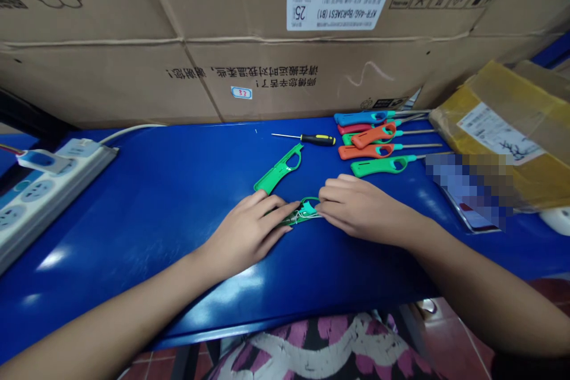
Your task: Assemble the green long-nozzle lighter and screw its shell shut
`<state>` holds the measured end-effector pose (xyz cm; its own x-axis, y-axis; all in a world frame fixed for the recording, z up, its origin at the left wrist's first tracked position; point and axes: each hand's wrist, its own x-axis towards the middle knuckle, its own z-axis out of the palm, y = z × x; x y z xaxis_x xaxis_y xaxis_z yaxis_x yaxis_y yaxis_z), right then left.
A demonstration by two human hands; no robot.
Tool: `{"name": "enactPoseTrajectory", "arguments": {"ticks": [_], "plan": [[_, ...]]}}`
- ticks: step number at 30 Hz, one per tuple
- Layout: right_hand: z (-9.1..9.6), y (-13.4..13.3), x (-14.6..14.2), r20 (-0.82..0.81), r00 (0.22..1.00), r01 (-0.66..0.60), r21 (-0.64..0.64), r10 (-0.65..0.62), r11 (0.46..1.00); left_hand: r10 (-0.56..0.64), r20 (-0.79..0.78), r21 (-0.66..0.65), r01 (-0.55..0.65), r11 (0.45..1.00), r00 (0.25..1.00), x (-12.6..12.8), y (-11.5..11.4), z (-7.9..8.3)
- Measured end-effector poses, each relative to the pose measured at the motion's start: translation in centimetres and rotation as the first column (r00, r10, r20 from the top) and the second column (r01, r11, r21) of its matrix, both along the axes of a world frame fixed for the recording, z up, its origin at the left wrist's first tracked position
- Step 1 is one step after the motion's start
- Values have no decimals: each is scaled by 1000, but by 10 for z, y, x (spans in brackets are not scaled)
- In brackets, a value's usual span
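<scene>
On the blue table lies an opened green gas lighter (307, 211), its wires and trigger parts showing. My left hand (252, 227) grips its handle end, thumb and fingers closing on it from the left. At the other end, my right hand (350, 205) pinches the lighter near the guard loop and wires; its fingertips hide what exactly they hold. A loose green casing half (278, 170) rests just beyond my left hand. Behind it lies a black and yellow screwdriver (317, 139), its shaft pointing left.
Several whole lighters (378, 167) in blue, red, orange and green lie at the back right. Near them are a taped parcel (512, 136) and a phone (472, 208). A power strip (48, 184) sits on the left. A large cardboard box (249, 6) stands behind the table.
</scene>
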<state>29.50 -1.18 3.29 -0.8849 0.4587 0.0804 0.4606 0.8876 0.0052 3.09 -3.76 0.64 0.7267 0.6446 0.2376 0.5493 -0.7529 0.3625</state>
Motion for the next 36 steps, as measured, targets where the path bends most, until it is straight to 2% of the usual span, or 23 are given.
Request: {"name": "enactPoseTrajectory", "arguments": {"ticks": [3,6,9,11,13,15,17,26,29,32,36], "plan": [[0,-4,-4,26,999,-36,64,35,997,0,10,-2,0,1000,1000,-1,1,-1],[-1,-9,-8,47,998,-48,73,44,996,-2,11,2,2,1000,1000,-2,1,-1],[-2,-11,-7,49,999,-10,22,9,1000,-10,2,21,10,1000,1000,-2,0,-1],[-2,-8,-5,6,999,47,-86,-47,995,-17,-2,31,17,999,1000,-2,0,0],[-2,-4,-3,-75,985,131,-242,-153,961,-24,0,31,24,999,1000,-2,0,0],[-5,1,-2,-176,942,200,-390,-286,899,-26,12,22,26,999,1000,-1,0,-1],[-8,4,-2,-259,889,218,-486,-378,846,-21,26,9,21,1000,999,-1,0,-1],[-22,0,-16,-340,766,220,-658,-545,720,-9,45,-19,10,1000,999,-2,0,-2],[-23,1,-17,-358,755,241,-629,-550,739,-2,34,-32,3,999,999,-1,0,0],[-15,4,-8,-362,772,227,-612,-523,758,14,23,-48,-13,999,1000,-1,-1,1],[4,8,14,-170,912,210,-588,-373,781,19,10,-61,-19,998,1000,-2,0,1]]}}
